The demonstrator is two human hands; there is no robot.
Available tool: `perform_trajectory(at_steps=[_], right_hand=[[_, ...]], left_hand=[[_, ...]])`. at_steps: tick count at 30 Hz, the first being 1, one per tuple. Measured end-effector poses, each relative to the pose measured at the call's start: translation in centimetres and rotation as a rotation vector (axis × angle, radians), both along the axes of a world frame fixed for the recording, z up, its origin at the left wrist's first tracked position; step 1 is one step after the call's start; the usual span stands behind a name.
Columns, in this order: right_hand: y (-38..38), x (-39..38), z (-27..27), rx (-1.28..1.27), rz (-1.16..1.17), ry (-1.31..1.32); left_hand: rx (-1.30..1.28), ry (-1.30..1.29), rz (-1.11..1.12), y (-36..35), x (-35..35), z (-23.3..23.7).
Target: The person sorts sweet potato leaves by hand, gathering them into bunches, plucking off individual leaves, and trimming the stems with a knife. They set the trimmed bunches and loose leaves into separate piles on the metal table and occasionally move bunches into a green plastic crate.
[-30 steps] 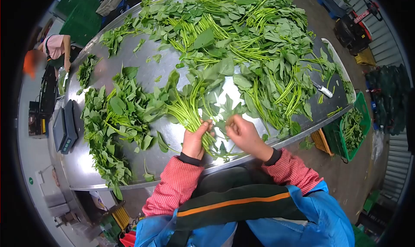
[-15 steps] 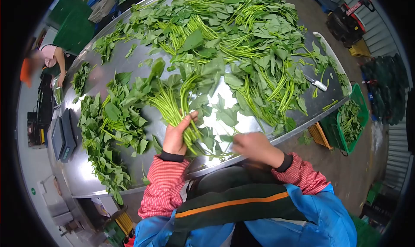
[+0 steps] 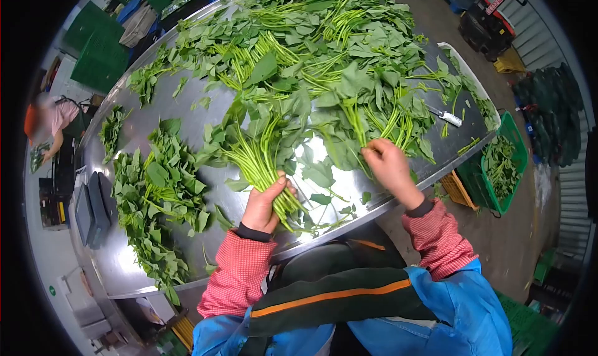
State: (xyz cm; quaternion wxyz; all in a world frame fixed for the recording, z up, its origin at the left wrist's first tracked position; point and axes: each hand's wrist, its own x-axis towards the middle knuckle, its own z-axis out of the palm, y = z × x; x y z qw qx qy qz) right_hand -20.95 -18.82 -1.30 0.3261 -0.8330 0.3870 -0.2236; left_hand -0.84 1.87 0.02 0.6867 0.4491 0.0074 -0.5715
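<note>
My left hand (image 3: 265,205) grips a bunch of leafy green stems (image 3: 252,153) by its cut ends, the leaves fanning away over the steel table (image 3: 212,100). My right hand (image 3: 389,166) has reached to the right and pinches a leafy stem (image 3: 355,116) at the near edge of the big heap of greens (image 3: 324,44). Loose leaves lie on the steel between my hands.
A sorted pile of greens (image 3: 156,194) lies on the table's left. A scale (image 3: 93,203) sits at the far left edge. A knife (image 3: 445,115) rests at the right. A green crate (image 3: 501,169) holds trimmings below the table. Another person (image 3: 53,122) works at left.
My right hand left the bunch and moved up and right to the heap, taking hold of a stem. My left hand kept the bunch and shifted slightly.
</note>
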Motion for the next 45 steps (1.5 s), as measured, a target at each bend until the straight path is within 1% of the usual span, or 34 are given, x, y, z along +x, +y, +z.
perform_trajectory(at_steps=[1,2,3,4,7,11,14,17,20,22,23,24,26,27,29,30,32,33,36,37,38,40,41,43,44,45], right_hand=[[0.8,0.5,0.8,-0.005,0.018,-0.010],[1.9,1.2,2.0,0.087,-0.010,-0.012],[2.8,1.7,2.5,0.028,0.013,-0.025],[3.6,2.1,2.6,-0.029,0.030,-0.041],[5.4,3.0,1.3,-0.210,0.185,-0.075],[7.7,4.1,1.3,-0.348,0.310,-0.031],[7.9,3.6,1.3,-0.344,0.340,0.064],[8.1,2.9,0.9,-0.292,0.340,0.030],[8.2,1.8,0.9,-0.189,0.194,0.059],[7.1,1.0,-0.4,0.039,0.037,0.017],[6.5,0.8,-1.2,0.151,-0.047,-0.006],[5.9,0.5,-1.7,0.402,0.006,-0.057],[5.3,0.0,-2.5,0.911,0.112,-0.152],[5.8,1.1,-0.5,1.145,0.073,-0.143],[6.9,3.2,-0.8,0.954,0.266,-0.143],[7.4,4.0,-1.0,0.855,0.359,-0.142],[8.2,5.1,-1.3,0.629,0.320,-0.059],[8.4,5.4,-1.2,0.516,0.301,-0.018],[9.2,4.6,0.3,0.110,0.300,0.125],[9.3,4.0,-0.2,0.062,0.336,0.228],[9.3,3.0,-0.8,0.069,0.467,0.302],[9.2,1.6,-1.5,0.085,0.725,0.444],[8.9,1.7,-1.8,0.081,0.608,0.406],[7.2,2.9,-1.6,0.071,0.380,0.329],[6.3,3.8,-1.7,0.020,0.288,0.322],[5.1,5.0,-1.7,-0.031,0.191,0.314]], left_hand=[[-0.003,-0.055,0.012,-0.6,-0.4,0.5],[-0.001,-0.108,0.034,-1.0,-0.9,0.7],[-0.040,-0.109,0.029,-1.3,-1.1,0.5],[-0.019,-0.104,0.047,-1.6,-1.6,1.1],[-0.027,-0.158,0.047,-2.8,-2.9,0.6],[0.016,-0.208,0.070,-3.2,-3.7,-2.9],[0.027,-0.052,0.112,-2.9,-3.3,-3.1],[0.028,-0.025,0.148,-2.4,-3.8,-3.0],[0.063,-0.044,0.222,-2.5,-4.4,-2.7],[0.105,-0.069,0.307,-2.5,-4.2,-2.8],[0.074,-0.106,0.327,-2.1,-3.1,-3.0],[0.043,-0.143,0.345,-1.5,-1.7,-3.2],[0.072,-0.133,0.285,-1.1,-0.8,-2.0],[0.069,-0.136,0.280,-0.9,-1.0,-2.3],[0.055,-0.148,0.268,-0.9,-1.3,-3.0],[0.057,-0.115,0.226,-1.1,-1.7,-2.8],[0.061,-0.045,0.142,-1.5,-2.9,-2.0],[0.070,-0.074,0.149,-1.2,-3.6,-2.7],[0.086,-0.048,0.245,-0.4,-2.9,-3.7],[0.053,-0.059,0.297,-0.3,-2.1,-3.1],[0.058,-0.056,0.350,0.1,-0.9,-3.5],[0.048,-0.117,0.445,0.2,0.4,-2.3],[0.025,-0.103,0.389,0.6,0.9,-2.3],[0.065,-0.037,0.315,0.6,0.8,-2.0],[0.087,-0.005,0.273,0.6,0.5,-1.9],[0.132,0.089,0.239,0.3,0.2,-2.1]])
